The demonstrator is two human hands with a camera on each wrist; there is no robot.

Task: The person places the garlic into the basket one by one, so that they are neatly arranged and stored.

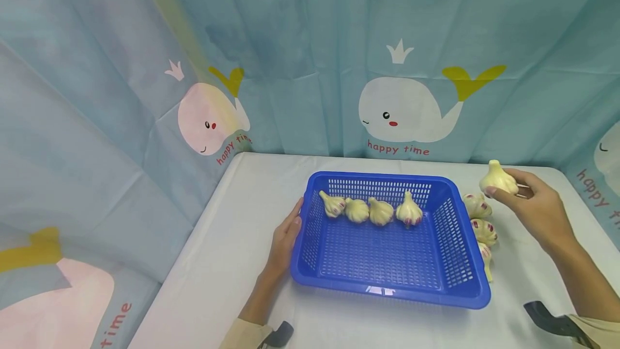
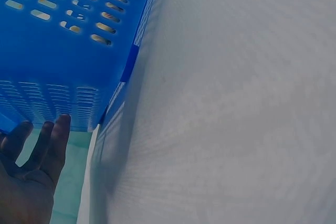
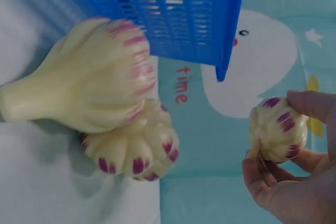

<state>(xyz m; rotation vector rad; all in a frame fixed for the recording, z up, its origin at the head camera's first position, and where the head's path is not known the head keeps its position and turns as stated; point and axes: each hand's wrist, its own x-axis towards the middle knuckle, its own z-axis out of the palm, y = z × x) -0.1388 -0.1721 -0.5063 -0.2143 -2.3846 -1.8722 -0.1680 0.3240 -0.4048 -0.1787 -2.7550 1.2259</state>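
Note:
A garlic bulb (image 1: pixel 498 179) with a pale neck and purple streaks is held by my right hand (image 1: pixel 544 211), thumb on one side and fingers on the other, above the table's right side. My left hand (image 1: pixel 282 244) rests with extended fingers against the left wall of a blue plastic basket (image 1: pixel 378 256); its fingertips touch the perforated side in the left wrist view. Along the far wall inside the basket, several garlic bulbs (image 1: pixel 381 212) lie in a row. Three more, including one bulb (image 1: pixel 484 232) in the middle, lie beside the basket's right wall.
A white cloth (image 1: pixel 232 220) covers the table. Blue-green curtains (image 1: pixel 310 58) with printed whales hang behind it and at both sides. The basket's raised rim (image 1: pixel 477 301) surrounds the row of bulbs.

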